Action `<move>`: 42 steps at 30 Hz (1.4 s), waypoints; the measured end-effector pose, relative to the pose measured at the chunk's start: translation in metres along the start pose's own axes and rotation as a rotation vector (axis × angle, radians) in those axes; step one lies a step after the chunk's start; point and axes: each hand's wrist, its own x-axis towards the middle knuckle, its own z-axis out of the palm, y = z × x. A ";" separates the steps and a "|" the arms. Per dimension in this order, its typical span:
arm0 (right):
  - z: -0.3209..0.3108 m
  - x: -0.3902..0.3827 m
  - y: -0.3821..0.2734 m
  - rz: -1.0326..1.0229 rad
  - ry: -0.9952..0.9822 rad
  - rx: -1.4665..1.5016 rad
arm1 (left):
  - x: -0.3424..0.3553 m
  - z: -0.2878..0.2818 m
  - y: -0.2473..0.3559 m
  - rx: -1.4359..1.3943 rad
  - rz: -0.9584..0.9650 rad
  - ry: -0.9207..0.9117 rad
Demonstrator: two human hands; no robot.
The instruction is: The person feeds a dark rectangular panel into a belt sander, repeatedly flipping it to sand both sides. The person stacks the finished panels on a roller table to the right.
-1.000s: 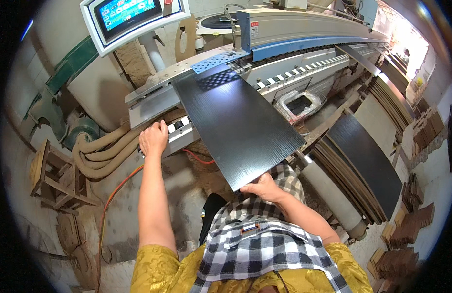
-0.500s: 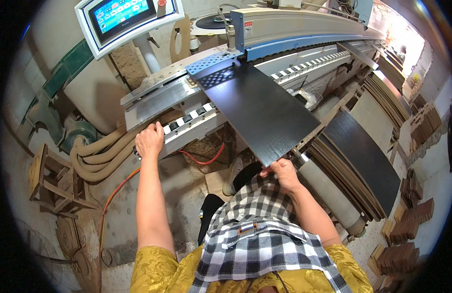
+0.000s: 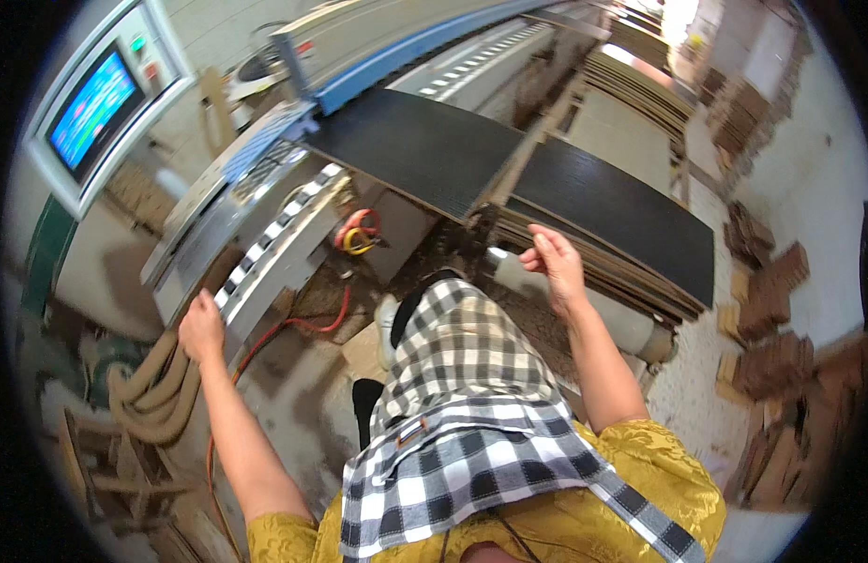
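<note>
A black panel (image 3: 420,145) lies with its far left end under the blue-edged beam of a long machine (image 3: 359,47). Its near right corner is free of my fingers. My right hand (image 3: 558,267) hovers beside a stack of boards, fingers loosely bent and apart, with nothing in them. The stack is topped by another black panel (image 3: 621,202). At the machine's near left end, my left hand (image 3: 202,328) is closed on the end of a rail with black and white rollers (image 3: 270,236). The fingertips are partly hidden there.
A control screen (image 3: 94,108) stands at the upper left. Thick hoses (image 3: 162,399) and a red hose (image 3: 312,323) run low on the left. A grey roller (image 3: 584,305) sits beside the stack. Bundles of brown boards (image 3: 771,324) stand along the right wall.
My right hand has let go of the black panel's corner and moved right, towards the stack. The view has turned to the right. My left hand stays at the rail's end.
</note>
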 end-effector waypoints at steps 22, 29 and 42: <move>-0.220 -0.111 0.013 -0.197 1.123 0.237 | 0.003 0.006 0.004 0.018 0.096 0.024; -0.163 -0.126 0.011 0.193 0.526 0.545 | 0.006 0.007 -0.002 0.010 0.064 0.016; -0.148 -0.141 0.034 0.141 0.219 0.559 | 0.003 0.005 0.001 0.003 0.036 0.066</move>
